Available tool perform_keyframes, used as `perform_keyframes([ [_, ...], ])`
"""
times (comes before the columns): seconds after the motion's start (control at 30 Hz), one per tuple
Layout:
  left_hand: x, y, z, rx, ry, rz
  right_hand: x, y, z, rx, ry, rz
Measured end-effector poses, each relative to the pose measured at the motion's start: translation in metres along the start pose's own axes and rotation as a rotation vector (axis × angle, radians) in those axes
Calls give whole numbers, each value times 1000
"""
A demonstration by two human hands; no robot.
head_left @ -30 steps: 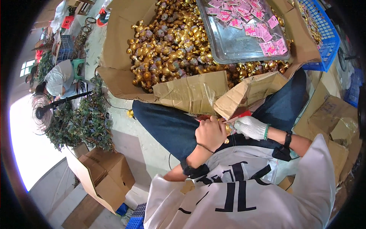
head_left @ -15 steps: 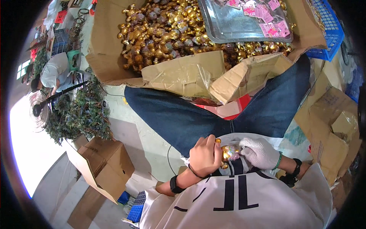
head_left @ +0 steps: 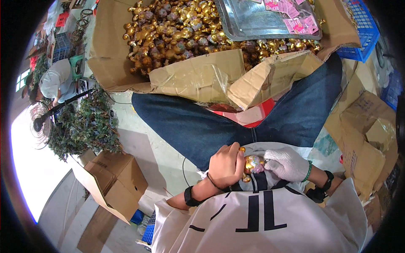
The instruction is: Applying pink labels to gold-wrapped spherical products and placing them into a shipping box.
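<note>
A shiny gold figurine with a glittery pinkish, pale-blue patch is held over my lap. My bare left hand is closed around its left side, with small gold knobs showing past the fingers. My right hand, in a white knit glove, has its fingertips pinched at the figurine's right side; whatever small part lies between them is hidden. Beyond my knees stands an open cardboard box heaped with similar gold figurines. A metal tray rests on the heap, with several pink printed cards on it.
At far right is a blue plastic crate, with flattened cardboard nearer me. On the left stand an open carton, a fan and a pile of greenery. Another person bends beyond them.
The view has shifted slightly, so the box and tray sit a little higher and further left. Both hands keep the same hold on the figurine.
</note>
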State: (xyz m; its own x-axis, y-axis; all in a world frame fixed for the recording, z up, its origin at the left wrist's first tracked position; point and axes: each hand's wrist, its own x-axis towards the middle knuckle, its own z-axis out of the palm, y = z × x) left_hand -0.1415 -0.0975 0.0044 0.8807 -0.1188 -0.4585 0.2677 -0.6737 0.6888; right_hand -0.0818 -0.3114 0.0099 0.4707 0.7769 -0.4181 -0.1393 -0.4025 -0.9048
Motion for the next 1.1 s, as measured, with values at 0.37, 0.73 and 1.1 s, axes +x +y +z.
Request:
perform_keyframes([
  [0.37,3,-6,2,-57,-22,-22,4,5,2,-10,-3,-15],
  [0.73,7,-7,6,100,-82,57,1,2,10,-141,45,82],
  [1.1,15,-2,11,248,-51,18,11,13,8,-207,23,96],
])
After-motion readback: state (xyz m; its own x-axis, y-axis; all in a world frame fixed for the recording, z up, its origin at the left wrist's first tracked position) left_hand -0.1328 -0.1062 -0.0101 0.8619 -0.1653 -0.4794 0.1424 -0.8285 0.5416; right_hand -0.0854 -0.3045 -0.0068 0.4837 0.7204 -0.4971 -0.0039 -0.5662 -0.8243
